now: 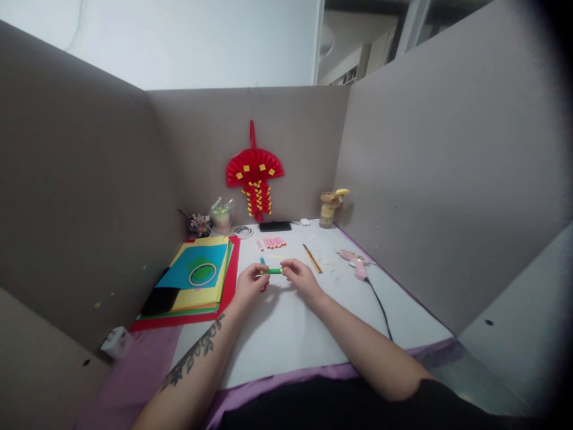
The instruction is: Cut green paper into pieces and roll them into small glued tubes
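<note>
Between the fingertips of both hands is a small green paper roll (274,271), held level above the white table. My left hand (250,282) pinches its left end, and my right hand (301,277) pinches the right end, where a pale yellow edge shows. Partly covered by my left hand lies a tool with a teal tip (262,261) and a red part below; its kind is unclear. Several small pink rolls (274,242) lie in a row beyond my hands. A yellow craft knife (312,258) rests to the right of them.
A pink glue gun (358,264) with a black cord lies at the right. Coloured paper sheets (179,263) with a ring are stacked at the left. A phone (275,227), cups and a pen holder (199,224) stand along the back, below a red paper hanging (255,170). Grey partitions enclose the table.
</note>
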The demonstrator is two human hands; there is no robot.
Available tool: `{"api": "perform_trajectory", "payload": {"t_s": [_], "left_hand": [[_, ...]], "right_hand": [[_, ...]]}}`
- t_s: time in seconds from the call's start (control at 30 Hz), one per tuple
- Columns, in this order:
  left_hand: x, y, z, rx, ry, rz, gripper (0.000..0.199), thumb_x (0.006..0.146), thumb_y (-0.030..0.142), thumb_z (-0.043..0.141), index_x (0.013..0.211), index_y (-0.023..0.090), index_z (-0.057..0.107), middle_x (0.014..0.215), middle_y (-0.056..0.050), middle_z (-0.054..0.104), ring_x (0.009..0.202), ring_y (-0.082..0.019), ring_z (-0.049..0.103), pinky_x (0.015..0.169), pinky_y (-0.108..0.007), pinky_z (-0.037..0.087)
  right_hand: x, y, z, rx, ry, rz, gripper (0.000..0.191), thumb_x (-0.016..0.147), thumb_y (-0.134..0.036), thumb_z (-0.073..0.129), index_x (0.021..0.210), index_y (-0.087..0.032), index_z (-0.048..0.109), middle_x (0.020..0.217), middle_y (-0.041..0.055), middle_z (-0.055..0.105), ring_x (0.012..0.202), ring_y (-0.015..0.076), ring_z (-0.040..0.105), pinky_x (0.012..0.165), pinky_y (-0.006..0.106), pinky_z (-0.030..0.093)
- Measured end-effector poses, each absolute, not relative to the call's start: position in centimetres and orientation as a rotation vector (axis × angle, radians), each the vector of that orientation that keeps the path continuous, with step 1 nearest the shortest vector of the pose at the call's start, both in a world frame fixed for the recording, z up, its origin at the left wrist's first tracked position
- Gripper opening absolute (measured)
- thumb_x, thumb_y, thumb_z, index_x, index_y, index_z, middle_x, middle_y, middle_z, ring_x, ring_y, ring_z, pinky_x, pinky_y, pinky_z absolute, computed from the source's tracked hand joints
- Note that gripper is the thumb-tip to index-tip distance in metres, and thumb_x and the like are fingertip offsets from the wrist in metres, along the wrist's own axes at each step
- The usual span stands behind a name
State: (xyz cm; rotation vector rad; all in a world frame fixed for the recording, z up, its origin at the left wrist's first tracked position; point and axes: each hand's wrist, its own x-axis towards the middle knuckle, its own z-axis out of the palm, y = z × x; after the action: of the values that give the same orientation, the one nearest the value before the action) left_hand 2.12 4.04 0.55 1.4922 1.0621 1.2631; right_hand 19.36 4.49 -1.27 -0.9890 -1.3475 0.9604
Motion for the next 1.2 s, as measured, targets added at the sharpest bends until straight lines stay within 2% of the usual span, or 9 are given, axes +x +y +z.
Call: {"api": "perform_trajectory", "payload": {"t_s": [0.17,0.3,0.47,0.63,0.7,0.8,0.93,1.03,1.2], "left_hand": [[2.1,4.5,-0.4,1.555,1.008,1.278,0.029,0.071,0.024,0.062,0.097,0.016,0.056,0.093,-0.006,0.062,0.067,-0.012,0.060,0.056,-0.021,0.046],[2.2,4.8,-0.6,1.500,0.919,1.286,0.053,0.068,0.022,0.066,0.117,0.019,0.047,0.115,-0.012,0.056,0.090,-0.017,0.059,0.066,-0.025,0.049],[2.2,4.6,-0.1,1.491,0.865,1.341,0.067,0.063,0.019,0.071,0.123,0.024,0.041,0.125,-0.012,0.047,0.096,-0.017,0.056,0.073,-0.028,0.050],[2.0,4.3,0.4,1.484,0.928,1.477,0.058,0.060,0.018,0.071,0.113,0.023,0.049,0.117,-0.009,0.052,0.093,-0.017,0.058,0.071,-0.027,0.051],[1.9,4.2,0.6,1.520,0.977,1.463,0.043,0.064,0.024,0.068,0.105,0.020,0.057,0.106,-0.008,0.058,0.088,-0.017,0.059,0.068,-0.027,0.051],[1.8,4.1,0.7,1.607,1.104,1.389,0.019,0.070,0.032,0.064,0.081,0.016,0.067,0.089,-0.007,0.064,0.081,-0.017,0.061,0.065,-0.026,0.050],[1.7,4.0,0.6,1.602,1.191,1.343,0.020,0.064,0.034,0.069,0.063,0.014,0.064,0.076,-0.006,0.064,0.066,-0.016,0.061,0.055,-0.024,0.048],[1.7,3.9,0.7,1.576,1.197,1.329,0.025,0.065,0.037,0.068,0.060,0.014,0.063,0.071,-0.006,0.064,0.060,-0.015,0.059,0.051,-0.024,0.046],[1.7,3.9,0.9,1.585,1.202,1.373,0.024,0.073,0.038,0.060,0.075,0.015,0.069,0.077,-0.007,0.068,0.073,-0.019,0.062,0.061,-0.027,0.048]], "right_hand": [[18.8,4.0,-1.1,-0.959,-1.386,1.066,0.020,0.066,-0.027,0.064,0.083,-0.017,0.062,0.074,0.0012,0.062,0.066,0.0138,0.055,0.064,0.027,0.042],[18.6,4.1,-1.3,-0.959,-1.328,1.144,0.016,0.064,-0.026,0.064,0.077,-0.016,0.062,0.064,-0.0010,0.060,0.058,0.0121,0.053,0.060,0.026,0.041],[18.7,4.5,-1.4,-0.923,-1.149,1.274,0.023,0.063,-0.032,0.067,0.078,-0.017,0.060,0.062,-0.0019,0.059,0.056,0.0115,0.055,0.058,0.025,0.042],[19.1,5.0,-1.4,-0.975,-1.008,1.200,0.026,0.060,-0.034,0.070,0.077,-0.017,0.060,0.061,-0.0018,0.059,0.056,0.0113,0.055,0.056,0.024,0.042],[19.3,5.2,-1.5,-0.988,-0.968,1.177,0.027,0.059,-0.034,0.071,0.077,-0.017,0.060,0.061,-0.0017,0.059,0.056,0.0112,0.055,0.056,0.024,0.042],[19.5,5.4,-1.7,-0.988,-0.965,1.172,0.030,0.058,-0.036,0.072,0.078,-0.017,0.060,0.063,-0.0014,0.059,0.057,0.0114,0.055,0.056,0.024,0.043],[19.3,5.3,-1.7,-0.984,-1.027,1.153,0.029,0.059,-0.036,0.071,0.078,-0.017,0.060,0.062,-0.0017,0.059,0.056,0.0114,0.055,0.057,0.025,0.043],[19.1,5.0,-1.5,-0.984,-1.077,1.133,0.028,0.060,-0.036,0.069,0.079,-0.017,0.059,0.061,-0.0017,0.058,0.057,0.0120,0.055,0.058,0.026,0.043],[19.1,4.6,-1.2,-0.991,-1.138,1.095,0.028,0.061,-0.035,0.068,0.079,-0.017,0.058,0.061,-0.0013,0.058,0.057,0.0127,0.053,0.057,0.027,0.043]]}}
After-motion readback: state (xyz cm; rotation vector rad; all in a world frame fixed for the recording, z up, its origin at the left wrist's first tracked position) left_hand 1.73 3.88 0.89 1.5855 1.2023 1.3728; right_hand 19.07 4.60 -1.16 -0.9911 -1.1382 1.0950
